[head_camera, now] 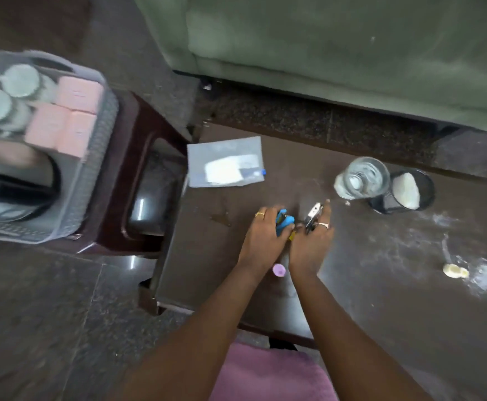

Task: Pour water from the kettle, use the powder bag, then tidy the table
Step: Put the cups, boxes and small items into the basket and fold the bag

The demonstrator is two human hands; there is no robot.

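Observation:
On the dark brown table [366,285], my left hand [261,241] is closed over a blue object [283,220]. My right hand [311,241] grips a small silver metal tool [313,214] right beside it. A pink round-ended item [279,269] shows between my wrists. The clear zip powder bag [225,162] lies flat at the table's far left with white powder inside. A clear glass [362,178] stands at the far right, next to a black mesh cup [404,191] holding white powder. No kettle is in view.
Spilled white powder [485,276] and a small yellowish lump [456,270] lie on the table's right side. A grey basket [40,146] with pink boxes and round lids sits on a maroon stool at left. A green sofa [337,47] runs behind the table.

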